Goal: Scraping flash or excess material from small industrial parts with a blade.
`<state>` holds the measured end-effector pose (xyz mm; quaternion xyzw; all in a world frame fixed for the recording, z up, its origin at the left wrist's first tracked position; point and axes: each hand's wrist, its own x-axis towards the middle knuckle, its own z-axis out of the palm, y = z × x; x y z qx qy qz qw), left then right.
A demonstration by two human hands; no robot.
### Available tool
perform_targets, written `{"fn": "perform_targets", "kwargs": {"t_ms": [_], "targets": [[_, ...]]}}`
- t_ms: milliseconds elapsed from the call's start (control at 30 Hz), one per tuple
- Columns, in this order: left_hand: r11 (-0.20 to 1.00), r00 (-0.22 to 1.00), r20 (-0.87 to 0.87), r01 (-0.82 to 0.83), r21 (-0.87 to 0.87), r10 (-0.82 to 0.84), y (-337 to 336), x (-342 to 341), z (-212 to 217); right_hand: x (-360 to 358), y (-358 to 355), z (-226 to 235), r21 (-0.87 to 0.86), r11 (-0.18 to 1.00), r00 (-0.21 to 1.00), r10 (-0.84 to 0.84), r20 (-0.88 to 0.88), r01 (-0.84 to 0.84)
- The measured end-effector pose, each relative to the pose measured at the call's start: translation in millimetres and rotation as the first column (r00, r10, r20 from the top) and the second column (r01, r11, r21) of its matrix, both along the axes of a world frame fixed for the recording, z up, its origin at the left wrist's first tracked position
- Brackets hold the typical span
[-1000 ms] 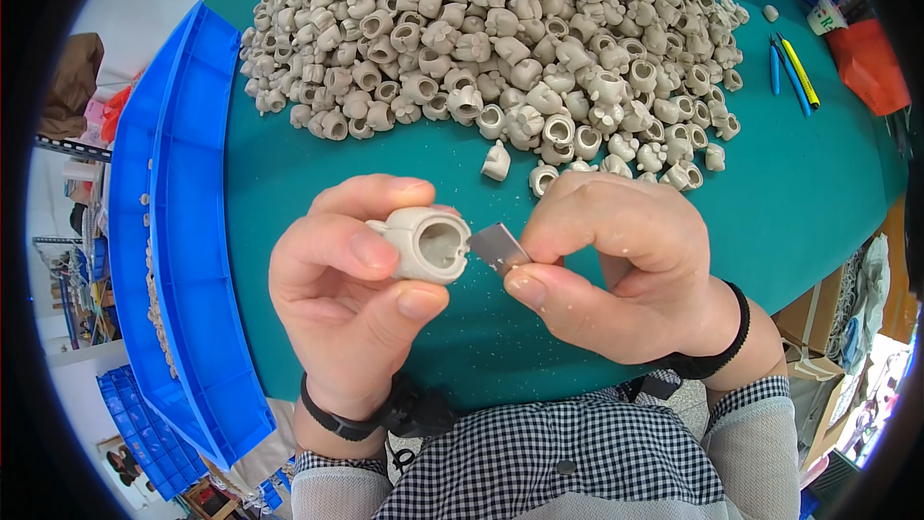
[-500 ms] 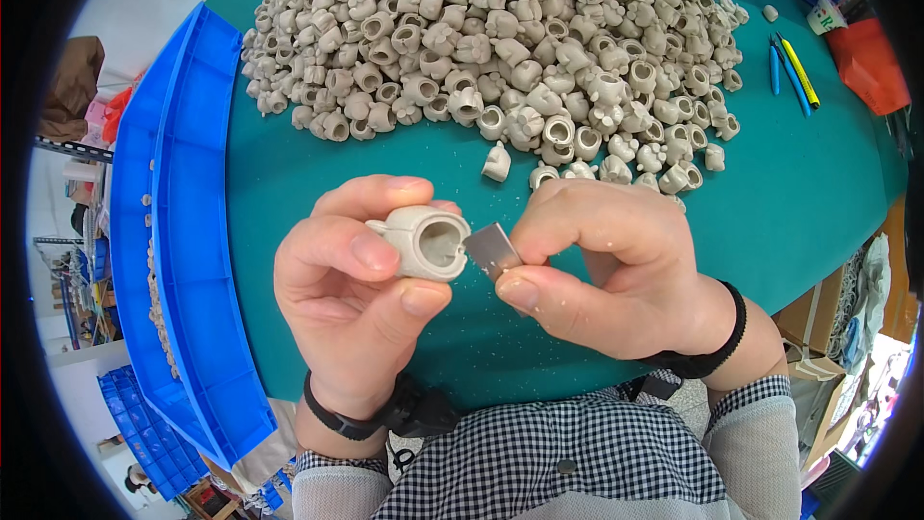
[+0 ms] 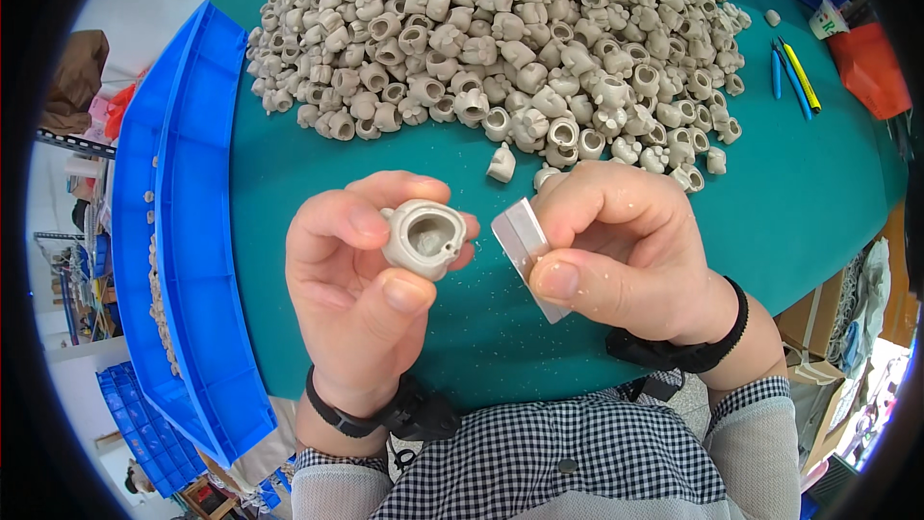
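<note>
My left hand (image 3: 351, 289) holds a small hollow grey clay figurine (image 3: 420, 248) between thumb and fingers. Its round opening is turned up toward me, and a small notch shows at the right of the rim. In my right hand (image 3: 640, 255) I pinch a flat rectangular metal blade (image 3: 523, 241) with a ridge along it. A gap separates the blade from the figurine. Pale crumbs cling to my right fingers. Just beyond my hands, one clay figurine (image 3: 500, 164) stands apart from a large pile of similar hollow pieces (image 3: 481, 48).
Clay crumbs dot the green tabletop (image 3: 462, 356). Long blue bins (image 3: 207, 231) line the left side, the outer one with clay pieces inside. At the right lie blue and yellow pen-like tools (image 3: 797, 77), beside a red bag (image 3: 868, 67) and a white cup (image 3: 827, 17).
The blade has come away from the figurine's rim and turned, so its broad ridged face shows. My left hand has tilted the figurine so its opening faces me more.
</note>
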<state>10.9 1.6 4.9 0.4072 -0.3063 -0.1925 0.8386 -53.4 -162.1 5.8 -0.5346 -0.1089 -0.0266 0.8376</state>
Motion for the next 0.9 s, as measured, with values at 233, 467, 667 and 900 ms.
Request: {"fn": "perform_targets", "kwargs": {"t_ms": [233,467,667,900], "targets": [[0.996,0.989,-0.133,-0.062,0.066,0.070,-0.6,-5.5,7.0,-2.4,1.5,3.9,0.030,0.999,0.999,-0.042,-0.034,0.043],[0.989,0.965,-0.233,-0.097,0.107,0.120,1.3,-2.7,3.9,-2.5,-0.1,3.3,0.050,0.998,0.998,-0.034,-0.061,0.037],[0.993,0.996,0.012,-0.090,0.075,0.090,-0.4,-3.2,1.5,-2.4,0.5,3.5,0.050,0.998,0.997,-0.026,-0.070,0.030],[0.973,0.961,0.213,-0.204,0.111,0.177,-0.2,-3.8,-0.6,-2.0,-1.0,0.5,0.063,0.998,1.000,-0.009,-0.007,0.010]]}}
